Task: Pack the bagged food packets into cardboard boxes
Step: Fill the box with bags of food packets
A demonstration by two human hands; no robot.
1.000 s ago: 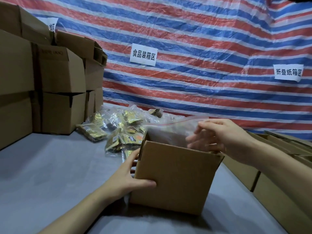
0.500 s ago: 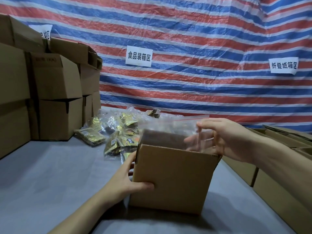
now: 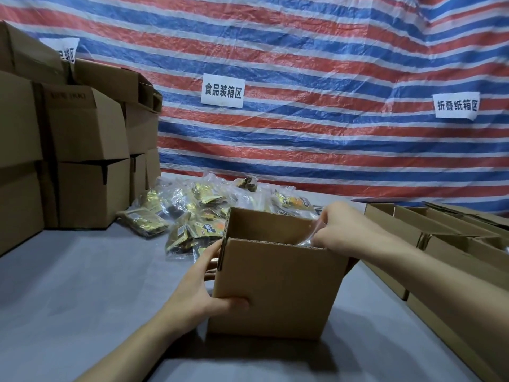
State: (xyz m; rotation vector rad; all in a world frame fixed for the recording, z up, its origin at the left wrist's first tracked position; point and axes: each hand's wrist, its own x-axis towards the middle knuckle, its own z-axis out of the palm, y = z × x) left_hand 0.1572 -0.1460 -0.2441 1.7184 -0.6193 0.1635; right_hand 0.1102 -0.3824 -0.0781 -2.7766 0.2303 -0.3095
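An open brown cardboard box [image 3: 275, 288] stands on the grey table in front of me. My left hand [image 3: 201, 293] grips its left near corner, thumb on the front wall. At the box's right rim my right hand [image 3: 344, 230] reaches in, its fingers curled on the top edge of a clear plastic bag [image 3: 308, 238] that is almost wholly inside the box. Behind the box lies a heap of bagged food packets [image 3: 198, 213] in gold and clear wrapping.
Closed cardboard boxes [image 3: 82, 166] are stacked at the left, against the striped tarpaulin wall [image 3: 303, 133]. Open and flat boxes [image 3: 440, 238] crowd the right side. Bare grey table [image 3: 82, 285] stretches to the near left.
The clear bag, held above the box rim before, has gone down into the box with my right hand. My left hand keeps its grip on the corner.
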